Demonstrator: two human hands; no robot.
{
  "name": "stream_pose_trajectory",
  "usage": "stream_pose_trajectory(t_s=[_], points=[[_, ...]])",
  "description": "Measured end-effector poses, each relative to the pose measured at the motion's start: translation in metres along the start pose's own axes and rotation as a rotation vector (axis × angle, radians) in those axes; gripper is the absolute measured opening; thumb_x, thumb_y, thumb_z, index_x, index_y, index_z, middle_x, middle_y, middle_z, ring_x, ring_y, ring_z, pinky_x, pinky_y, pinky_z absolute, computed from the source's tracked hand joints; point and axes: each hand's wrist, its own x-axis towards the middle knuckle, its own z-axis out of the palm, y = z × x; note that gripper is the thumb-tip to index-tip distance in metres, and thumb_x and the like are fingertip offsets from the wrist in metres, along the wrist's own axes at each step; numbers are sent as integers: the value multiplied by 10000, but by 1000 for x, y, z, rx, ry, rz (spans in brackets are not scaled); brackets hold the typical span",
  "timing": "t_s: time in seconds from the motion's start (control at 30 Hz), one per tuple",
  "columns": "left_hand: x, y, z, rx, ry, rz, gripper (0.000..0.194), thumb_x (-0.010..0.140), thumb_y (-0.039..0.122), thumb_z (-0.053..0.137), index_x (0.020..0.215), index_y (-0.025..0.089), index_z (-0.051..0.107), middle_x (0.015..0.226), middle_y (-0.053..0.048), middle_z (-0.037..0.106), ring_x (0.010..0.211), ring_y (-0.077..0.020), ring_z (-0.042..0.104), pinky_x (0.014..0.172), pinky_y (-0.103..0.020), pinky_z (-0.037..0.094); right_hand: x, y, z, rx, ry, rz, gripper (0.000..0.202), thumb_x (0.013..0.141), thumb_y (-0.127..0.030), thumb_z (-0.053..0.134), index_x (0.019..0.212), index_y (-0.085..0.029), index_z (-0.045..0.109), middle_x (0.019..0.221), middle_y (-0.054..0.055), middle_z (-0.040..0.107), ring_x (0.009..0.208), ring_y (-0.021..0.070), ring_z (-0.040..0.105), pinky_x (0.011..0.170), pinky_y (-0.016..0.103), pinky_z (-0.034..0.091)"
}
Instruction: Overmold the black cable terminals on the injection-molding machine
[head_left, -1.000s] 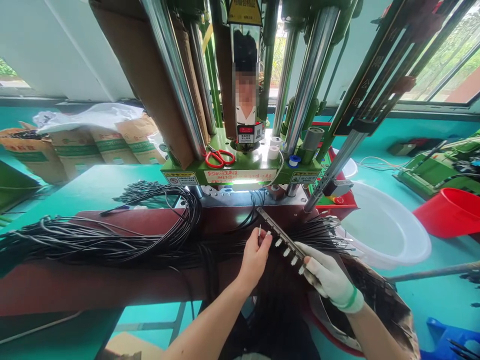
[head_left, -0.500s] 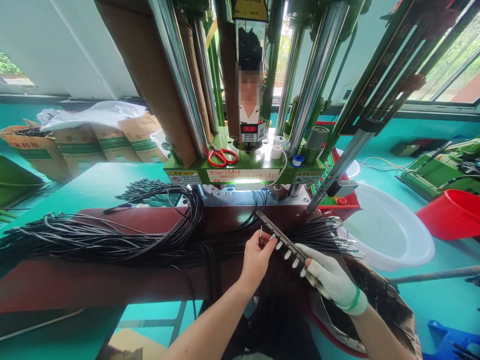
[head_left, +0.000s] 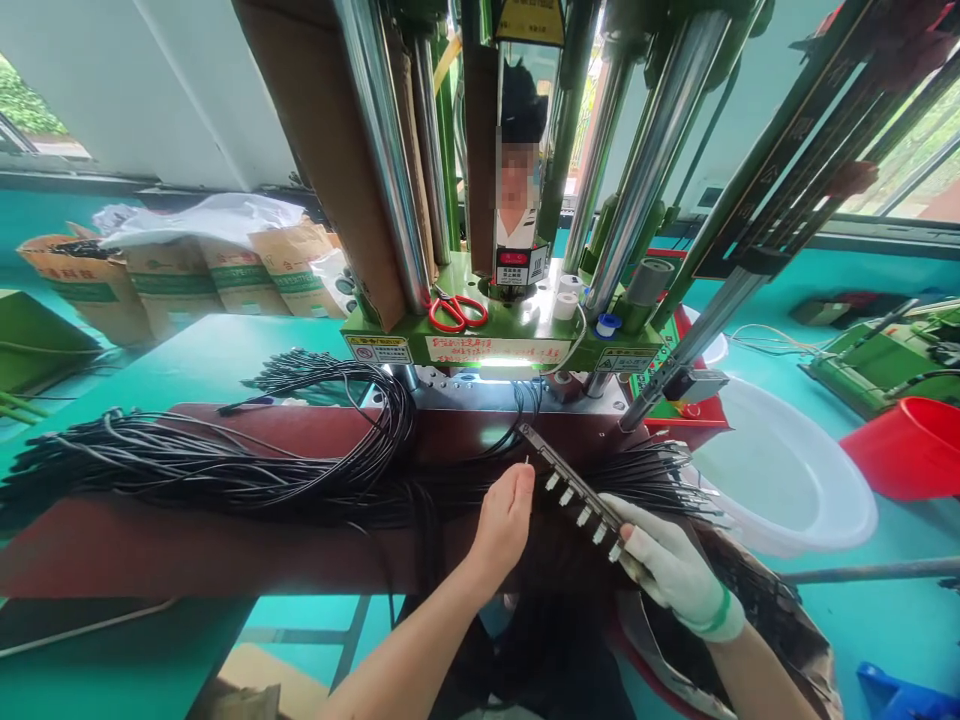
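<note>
My right hand (head_left: 679, 570), in a white glove with bare fingertips, grips the lower end of a dark metal mould bar (head_left: 566, 470). The bar slants up to the left, and several small silvery connectors (head_left: 583, 516) stick out along its lower edge. Just left of the bar is my bare left hand (head_left: 504, 515), its fingers closed together. A thin, pale tip pokes up past those fingers; the rest of what they hold is hidden. Behind both hands, black cables (head_left: 487, 490) lie across the brown work surface (head_left: 247, 570).
A green press (head_left: 480, 350) with steel columns stands ahead, red-handled scissors (head_left: 457, 312) on its ledge. A long cable bundle (head_left: 187, 470) lies left. To the right are a white tub (head_left: 780, 470), a red bucket (head_left: 907, 450) and a lined sack (head_left: 780, 600).
My left hand has drawn slightly away from the bar, its fingers closing together. Another connector on the bar now shows. The whole view has shifted slightly.
</note>
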Motion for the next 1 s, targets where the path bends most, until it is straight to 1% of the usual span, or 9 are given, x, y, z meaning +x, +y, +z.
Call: stream_pose_trajectory(t_s=[0.1,0.17,0.27,0.4,0.5,0.63,0.73,0.9,1.0], points=[[0,5,-4,-200,-209,-185,442,820,545,308,540,202,309,472,44,374,370,-71,322,362,-215,201,-1,-2,0,13,3,13,675,756,-523,534,1241,-64,433,570,-5,423,429,60,300,343,187,126],[1,7,-4,-351,-314,-278,451,808,538,342,514,203,277,449,43,370,364,-66,310,362,-210,206,-1,0,-2,31,-21,0,648,754,-519,544,1229,-87,459,559,-8,418,433,60,302,353,187,134],[2,8,-3,-487,-357,-333,466,787,530,398,489,198,265,441,48,336,408,-65,295,390,-199,229,0,4,-4,41,-37,-28,594,772,-500,537,1216,-109,485,539,-13,408,438,59,301,374,191,150],[4,6,-4,-509,-398,-341,470,789,534,394,490,195,268,444,49,333,420,-66,289,401,-199,223,0,6,-6,15,-65,-39,581,793,-491,514,1227,-106,480,531,-14,403,430,61,298,372,195,144],[4,3,-5,-444,-385,-293,473,800,529,380,485,194,267,442,50,324,410,-64,296,398,-206,219,-1,7,-9,-25,-93,-50,573,822,-472,479,1260,-104,445,531,-17,400,446,67,300,394,205,178],[3,-2,-5,-311,-262,-170,486,794,536,393,468,199,266,425,66,241,394,-64,287,385,-212,187,-3,12,-14,-207,-137,-99,520,868,-417,426,1296,-123,406,548,-12,431,478,82,336,457,238,245],[2,-4,-3,-254,-229,-127,499,787,566,375,467,204,253,428,71,215,391,-61,258,385,-215,182,-4,15,-16,-290,-163,-125,515,878,-417,402,1301,-123,397,558,-7,449,487,91,360,483,253,263],[5,1,-1,-48,-258,-136,484,812,566,293,496,200,310,440,59,284,404,-76,289,412,-224,223,-5,14,-16,-121,-98,-41,567,842,-463,446,1282,-108,401,597,-3,445,476,75,309,438,226,200],[1,9,-7,183,-237,-43,356,819,492,361,656,190,457,544,45,405,513,-101,382,514,-232,288,-7,9,-21,-57,-17,36,549,805,-483,496,1220,-125,469,615,1,449,466,63,293,415,207,180]])
